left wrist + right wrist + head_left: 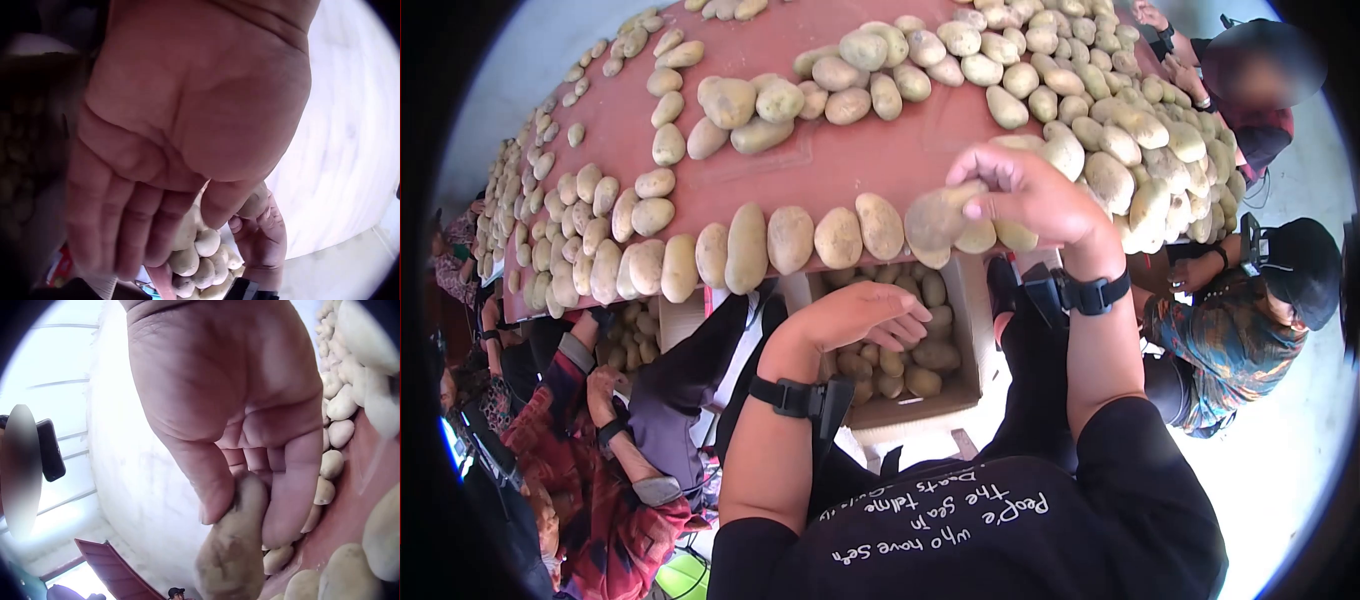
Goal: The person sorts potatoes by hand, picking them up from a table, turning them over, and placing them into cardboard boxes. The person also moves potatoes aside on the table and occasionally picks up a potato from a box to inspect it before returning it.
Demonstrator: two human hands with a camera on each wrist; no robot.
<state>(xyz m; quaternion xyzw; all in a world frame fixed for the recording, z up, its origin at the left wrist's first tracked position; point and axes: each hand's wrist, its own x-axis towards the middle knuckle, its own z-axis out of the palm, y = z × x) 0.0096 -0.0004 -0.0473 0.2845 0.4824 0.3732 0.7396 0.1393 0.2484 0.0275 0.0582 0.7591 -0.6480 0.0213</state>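
My right hand [1035, 195] pinches a potato [935, 228] by its narrow end, thumb on one side and fingers on the other. In the right wrist view this potato [232, 559] hangs down from the fingertips, with brown patches on its skin. It overlaps the near end of a row of potatoes [790, 240] along the table's front edge in the head view. My left hand [865, 315] is over a cardboard box [970, 350] of potatoes below that edge. Its palm [200, 106] holds nothing, and the fingers extend loosely.
A red table [830, 165] bears scattered potatoes and a large heap [1140, 160] at the right. People sit close on both sides, one in a patterned shirt [1235, 340] at right and one in a red checked shirt [600, 460] at left.
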